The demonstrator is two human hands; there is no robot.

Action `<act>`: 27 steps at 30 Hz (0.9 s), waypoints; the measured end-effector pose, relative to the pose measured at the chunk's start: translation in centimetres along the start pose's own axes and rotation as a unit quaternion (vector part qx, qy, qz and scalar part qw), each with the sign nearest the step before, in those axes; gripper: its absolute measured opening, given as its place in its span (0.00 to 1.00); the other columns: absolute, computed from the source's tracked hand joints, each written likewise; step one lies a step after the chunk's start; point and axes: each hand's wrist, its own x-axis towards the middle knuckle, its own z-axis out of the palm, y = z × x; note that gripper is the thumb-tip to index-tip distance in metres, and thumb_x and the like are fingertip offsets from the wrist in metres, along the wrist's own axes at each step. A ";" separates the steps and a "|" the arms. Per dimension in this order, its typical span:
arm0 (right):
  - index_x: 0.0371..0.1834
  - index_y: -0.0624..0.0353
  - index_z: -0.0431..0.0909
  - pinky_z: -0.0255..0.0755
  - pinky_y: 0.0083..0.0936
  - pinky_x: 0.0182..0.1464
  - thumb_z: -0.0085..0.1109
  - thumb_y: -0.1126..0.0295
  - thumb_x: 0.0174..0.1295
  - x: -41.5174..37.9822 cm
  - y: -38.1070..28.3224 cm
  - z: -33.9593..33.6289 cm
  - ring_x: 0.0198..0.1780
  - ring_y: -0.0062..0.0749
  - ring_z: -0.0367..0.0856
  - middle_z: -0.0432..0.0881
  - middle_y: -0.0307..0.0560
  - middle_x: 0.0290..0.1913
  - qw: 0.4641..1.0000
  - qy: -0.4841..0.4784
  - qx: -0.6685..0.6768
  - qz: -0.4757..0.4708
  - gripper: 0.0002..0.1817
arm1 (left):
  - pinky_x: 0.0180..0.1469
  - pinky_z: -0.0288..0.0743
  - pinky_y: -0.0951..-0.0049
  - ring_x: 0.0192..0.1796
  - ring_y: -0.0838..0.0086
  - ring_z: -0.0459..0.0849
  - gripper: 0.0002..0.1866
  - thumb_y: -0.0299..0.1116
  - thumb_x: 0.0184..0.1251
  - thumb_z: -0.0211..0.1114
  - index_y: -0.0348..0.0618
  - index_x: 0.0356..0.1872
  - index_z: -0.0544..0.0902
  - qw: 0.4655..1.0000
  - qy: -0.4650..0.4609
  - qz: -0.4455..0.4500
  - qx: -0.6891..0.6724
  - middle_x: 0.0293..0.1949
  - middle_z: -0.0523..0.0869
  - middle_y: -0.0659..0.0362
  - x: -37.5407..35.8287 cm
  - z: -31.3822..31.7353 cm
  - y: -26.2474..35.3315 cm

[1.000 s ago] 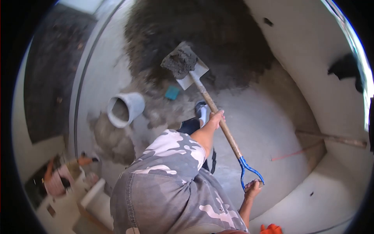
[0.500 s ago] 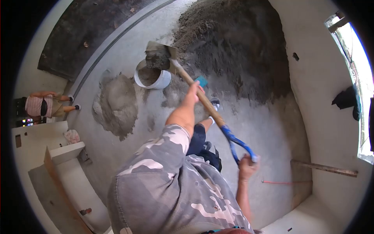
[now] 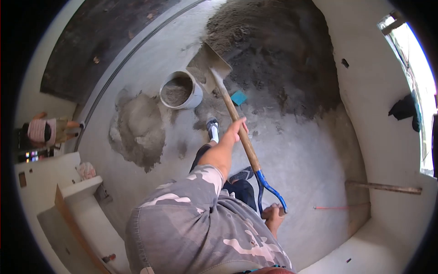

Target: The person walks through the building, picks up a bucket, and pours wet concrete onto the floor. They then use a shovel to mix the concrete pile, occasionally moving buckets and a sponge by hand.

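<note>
My left hand (image 3: 239,128) is closed round the wooden shaft of a shovel (image 3: 246,148). My right hand (image 3: 273,216) grips the blue handle at its lower end. The shovel's metal blade (image 3: 205,68) carries no mortar heap and is just above and right of a white bucket (image 3: 196,97). Grey mortar (image 3: 177,91) shows inside the bucket. Beside the shaft lies a small teal object (image 3: 238,97) on the floor.
A dark mortar pile (image 3: 283,55) spreads at the upper right, and a smaller grey heap (image 3: 141,123) lies left of the bucket. Another person (image 3: 48,131) stands at the far left. A wooden strip (image 3: 388,187) leans by the right wall.
The mortar on the blade has gone, and the blade has moved right, off the bucket. Both hands have moved downward with the shovel, the right hand also leftward. One foot has shifted left.
</note>
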 end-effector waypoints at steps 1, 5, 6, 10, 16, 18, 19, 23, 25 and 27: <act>0.33 0.55 0.68 0.70 0.30 0.22 0.58 0.70 0.58 -0.8 -0.1 0.8 0.20 0.29 0.72 0.74 0.44 0.23 0.999 0.028 0.032 0.000 0.07 | 0.27 0.75 0.60 0.23 0.64 0.79 0.15 0.41 0.59 0.71 0.47 0.24 0.75 0.999 0.022 -0.022 0.035 0.20 0.77 0.56 0.7 -0.1 -1.5; 0.34 0.53 0.66 0.68 0.31 0.21 0.58 0.69 0.58 -3.9 0.3 3.8 0.19 0.31 0.70 0.69 0.42 0.22 0.979 0.116 0.139 0.091 0.09 | 0.29 0.77 0.60 0.24 0.64 0.80 0.13 0.38 0.61 0.69 0.45 0.25 0.76 0.978 0.091 -0.136 0.127 0.21 0.77 0.56 4.2 -3.2 -6.8; 0.34 0.52 0.66 0.67 0.31 0.21 0.58 0.68 0.58 -4.5 0.2 5.6 0.19 0.31 0.69 0.67 0.41 0.22 0.970 0.158 0.150 0.105 0.09 | 0.31 0.79 0.60 0.24 0.64 0.79 0.11 0.36 0.62 0.69 0.44 0.27 0.76 0.970 0.099 -0.157 0.153 0.22 0.77 0.57 4.8 -3.7 -7.1; 0.33 0.51 0.65 0.66 0.31 0.20 0.58 0.67 0.57 -4.2 0.9 12.5 0.19 0.30 0.67 0.66 0.40 0.21 0.944 0.237 0.177 0.144 0.10 | 0.33 0.80 0.59 0.26 0.64 0.79 0.09 0.34 0.64 0.68 0.43 0.30 0.77 0.941 0.156 -0.212 0.214 0.23 0.77 0.57 7.3 -3.9 -4.6; 0.31 0.53 0.67 0.64 0.29 0.21 0.59 0.67 0.58 5.7 1.7 29.5 0.20 0.29 0.67 0.66 0.39 0.21 0.939 0.212 0.235 0.136 0.09 | 0.29 0.78 0.56 0.25 0.61 0.79 0.12 0.38 0.65 0.67 0.41 0.33 0.77 0.941 0.081 -0.188 0.270 0.23 0.78 0.54 23.9 -3.0 12.6; 0.31 0.54 0.67 0.64 0.28 0.21 0.59 0.68 0.58 7.8 -1.3 34.5 0.20 0.28 0.67 0.66 0.38 0.21 0.950 0.157 0.254 0.090 0.09 | 0.30 0.78 0.54 0.25 0.60 0.79 0.12 0.38 0.65 0.67 0.40 0.34 0.77 0.941 0.094 -0.182 0.270 0.24 0.78 0.54 24.2 -1.7 17.6; 0.30 0.53 0.67 0.64 0.27 0.21 0.59 0.68 0.59 8.0 -3.1 35.9 0.21 0.27 0.67 0.66 0.37 0.22 0.948 0.137 0.271 0.096 0.09 | 0.30 0.78 0.54 0.26 0.60 0.79 0.12 0.38 0.65 0.67 0.40 0.35 0.77 0.945 0.090 -0.142 0.280 0.25 0.78 0.53 23.7 0.0 19.8; 0.26 0.52 0.67 0.64 0.25 0.21 0.58 0.64 0.61 4.7 -7.1 34.4 0.19 0.24 0.66 0.64 0.35 0.19 0.970 0.143 0.185 0.062 0.11 | 0.29 0.77 0.54 0.28 0.60 0.79 0.13 0.36 0.62 0.69 0.39 0.40 0.78 0.975 0.055 -0.105 0.188 0.28 0.79 0.52 19.5 2.0 19.5; 0.26 0.51 0.66 0.64 0.24 0.20 0.57 0.61 0.63 1.8 -9.4 32.7 0.18 0.23 0.65 0.64 0.34 0.18 0.984 0.158 0.082 0.033 0.13 | 0.27 0.76 0.57 0.27 0.63 0.78 0.12 0.34 0.59 0.71 0.38 0.36 0.79 0.987 0.041 -0.106 0.111 0.26 0.79 0.53 16.8 1.9 16.5; 0.25 0.51 0.66 0.64 0.23 0.20 0.55 0.58 0.64 0.2 -12.0 29.8 0.17 0.23 0.65 0.65 0.35 0.17 0.989 0.148 0.010 0.022 0.14 | 0.26 0.76 0.60 0.27 0.65 0.79 0.12 0.34 0.60 0.71 0.37 0.33 0.77 0.986 0.084 -0.077 0.120 0.27 0.80 0.53 10.8 4.8 16.3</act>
